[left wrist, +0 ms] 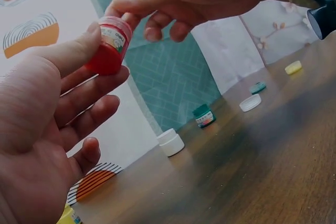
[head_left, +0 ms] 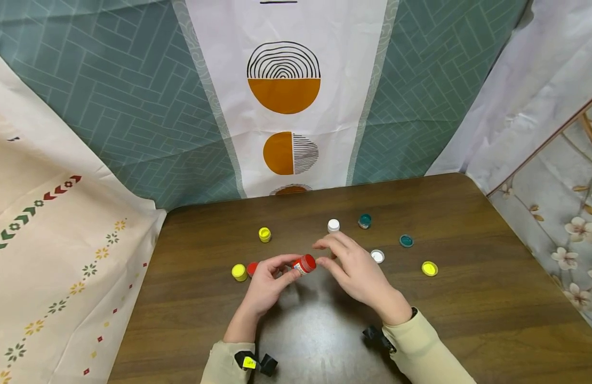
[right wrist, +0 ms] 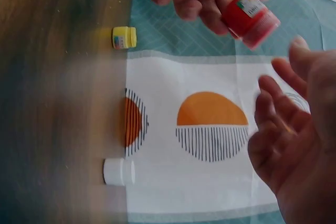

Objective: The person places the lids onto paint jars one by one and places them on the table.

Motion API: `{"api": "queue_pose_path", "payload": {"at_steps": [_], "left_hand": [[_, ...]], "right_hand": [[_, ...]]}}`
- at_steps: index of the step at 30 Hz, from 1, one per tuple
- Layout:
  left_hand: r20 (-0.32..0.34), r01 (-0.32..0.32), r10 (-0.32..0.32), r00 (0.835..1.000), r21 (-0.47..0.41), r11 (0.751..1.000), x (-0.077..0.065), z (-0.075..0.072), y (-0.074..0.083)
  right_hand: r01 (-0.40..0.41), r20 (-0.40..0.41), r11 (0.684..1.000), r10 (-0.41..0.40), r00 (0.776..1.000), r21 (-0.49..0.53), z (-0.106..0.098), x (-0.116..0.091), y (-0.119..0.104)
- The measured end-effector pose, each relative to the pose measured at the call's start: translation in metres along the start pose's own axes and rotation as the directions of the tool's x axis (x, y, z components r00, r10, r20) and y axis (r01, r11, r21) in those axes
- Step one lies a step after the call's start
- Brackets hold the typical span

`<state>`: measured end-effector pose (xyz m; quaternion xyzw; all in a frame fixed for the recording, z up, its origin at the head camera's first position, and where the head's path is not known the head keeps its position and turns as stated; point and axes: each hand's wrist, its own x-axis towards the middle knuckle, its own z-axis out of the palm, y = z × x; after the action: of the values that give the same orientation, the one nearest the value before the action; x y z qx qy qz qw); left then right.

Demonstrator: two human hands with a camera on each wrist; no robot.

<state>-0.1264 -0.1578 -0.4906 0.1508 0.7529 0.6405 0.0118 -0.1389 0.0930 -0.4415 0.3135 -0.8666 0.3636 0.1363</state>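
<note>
My left hand [head_left: 267, 285] pinches a small red paint jar [head_left: 304, 264] between thumb and fingers, above the table. The jar is tilted with its top turned toward my right hand [head_left: 357, 273]. Its label and a paler, see-through rim show in the left wrist view. Holding nothing, the right hand has its fingers spread and loosely bent, and the right wrist view shows a gap between them and the jar. Another red jar [head_left: 252, 269] is partly hidden behind the left hand. Beside it stands a yellow jar [head_left: 239, 272].
Farther back on the wooden table [head_left: 190, 314] are a second yellow jar [head_left: 264, 234], a white jar [head_left: 333, 225] and a green jar [head_left: 365, 221]. On the right lie a green lid [head_left: 406, 241], a white lid [head_left: 377, 256] and a yellow lid [head_left: 429, 268].
</note>
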Motion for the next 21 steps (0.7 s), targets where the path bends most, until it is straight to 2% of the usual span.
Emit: {"api": "queue_pose_path", "payload": {"at_steps": [7,14,18,21], "left_hand": [[-0.019,0.003,-0.004,1.0,-0.031,1.0,-0.0001,-0.0008,0.0018],[0.023,0.008,-0.006,1.0,-0.098,0.995,-0.0015,-0.0009,0.0013],[0.055,-0.002,0.009,0.998,-0.134,0.991,-0.0019,-0.0004,0.0015],[0.054,-0.011,0.017,0.998,-0.113,0.994,-0.0013,-0.0007,0.0011]], "right_hand": [[0.105,0.084,0.994,-0.105,0.991,0.012,-0.0039,0.0008,0.0035],[0.223,0.084,0.975,-0.224,0.971,0.02,-0.0015,0.0026,0.0046],[0.246,0.08,0.969,-0.247,0.966,0.016,-0.0007,0.0031,0.0031],[0.223,0.089,0.975,-0.222,0.971,-0.008,-0.0005,0.003,0.0005]]}}
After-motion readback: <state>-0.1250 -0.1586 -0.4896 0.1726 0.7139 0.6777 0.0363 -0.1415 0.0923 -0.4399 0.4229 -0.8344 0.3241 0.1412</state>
